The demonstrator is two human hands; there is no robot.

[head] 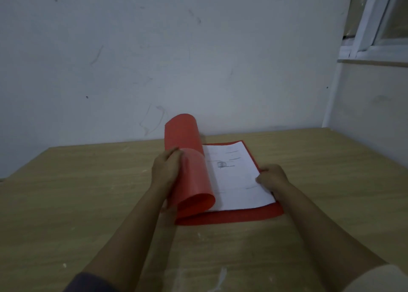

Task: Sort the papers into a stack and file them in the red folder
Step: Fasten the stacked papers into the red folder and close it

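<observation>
The red folder (231,217) lies on the wooden table, its back cover flat and its front cover (187,159) curled upward and over at the left. A stack of white printed papers (234,179) rests inside on the back cover. My left hand (166,168) grips the curled front cover from its left side. Over at the papers' right edge, the fingers of my right hand (272,177) press down on the stack and the folder's rim.
The wooden table (88,203) reaches back to a scuffed white wall (154,59). A second wall with a window frame (375,37) stands at the right.
</observation>
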